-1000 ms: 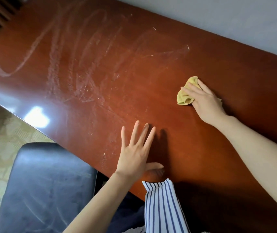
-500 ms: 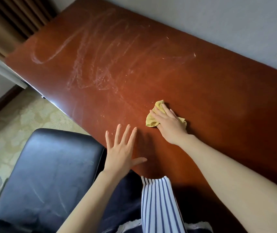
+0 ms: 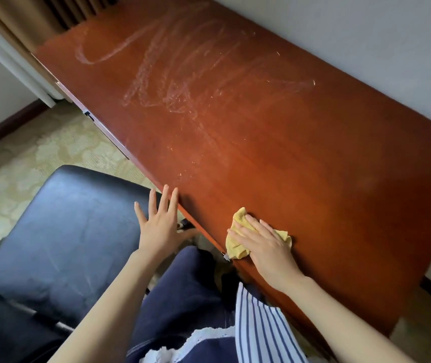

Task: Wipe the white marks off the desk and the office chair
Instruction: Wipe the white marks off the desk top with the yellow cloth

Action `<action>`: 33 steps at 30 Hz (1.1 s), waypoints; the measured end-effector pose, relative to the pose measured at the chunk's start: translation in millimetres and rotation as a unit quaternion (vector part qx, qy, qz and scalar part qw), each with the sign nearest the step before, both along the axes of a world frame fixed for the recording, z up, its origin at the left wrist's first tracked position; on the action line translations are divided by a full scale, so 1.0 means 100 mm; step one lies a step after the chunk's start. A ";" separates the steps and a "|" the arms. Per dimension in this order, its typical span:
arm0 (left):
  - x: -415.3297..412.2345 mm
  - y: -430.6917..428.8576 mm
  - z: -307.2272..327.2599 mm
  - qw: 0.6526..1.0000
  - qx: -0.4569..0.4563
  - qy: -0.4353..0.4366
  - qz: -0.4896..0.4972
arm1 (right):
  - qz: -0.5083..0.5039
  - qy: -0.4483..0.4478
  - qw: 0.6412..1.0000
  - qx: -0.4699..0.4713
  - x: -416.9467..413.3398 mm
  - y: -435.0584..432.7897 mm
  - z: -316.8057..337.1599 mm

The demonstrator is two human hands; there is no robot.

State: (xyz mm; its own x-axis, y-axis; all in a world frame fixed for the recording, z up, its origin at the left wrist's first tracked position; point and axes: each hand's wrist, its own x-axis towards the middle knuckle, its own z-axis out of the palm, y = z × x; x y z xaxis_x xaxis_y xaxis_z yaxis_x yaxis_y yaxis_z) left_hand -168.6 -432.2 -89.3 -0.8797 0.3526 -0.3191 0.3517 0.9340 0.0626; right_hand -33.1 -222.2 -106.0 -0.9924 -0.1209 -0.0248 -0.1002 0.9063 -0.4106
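A reddish-brown wooden desk [image 3: 300, 158] runs from upper left to lower right. White smeared marks [image 3: 172, 74] cover its far left half. My right hand [image 3: 264, 247] presses flat on a crumpled yellow cloth [image 3: 236, 242] at the desk's near edge. My left hand [image 3: 158, 224] hovers with fingers spread, off the desk edge, above the gap between desk and chair. The black office chair seat [image 3: 62, 237] stands lower left, with faint pale streaks on its leather.
A grey wall [image 3: 366, 48] backs the desk. Brown curtains [image 3: 39, 17] hang at the top left. Patterned carpet [image 3: 26, 158] lies left of the chair. My dark trousers and striped shirt [image 3: 259, 326] fill the bottom centre.
My right hand has dragged the yellow cloth from the desk's middle back to the near edge. My left hand has come off the desktop to beyond its edge. The view has pulled back.
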 end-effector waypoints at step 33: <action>-1.06 -1.05 0.10 0.997 0.004 -0.014 0.076 | 0.046 -0.048 0.998 -0.016 -2.55 -1.23 0.06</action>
State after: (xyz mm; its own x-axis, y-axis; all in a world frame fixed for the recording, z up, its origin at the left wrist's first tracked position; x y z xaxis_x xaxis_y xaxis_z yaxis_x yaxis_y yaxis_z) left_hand -274.4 -536.9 -79.7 -0.9144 0.2176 -0.3413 0.2032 0.9760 0.0779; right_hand -288.1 -345.6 -99.9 -0.9702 -0.2140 -0.1137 -0.1414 0.8810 -0.4516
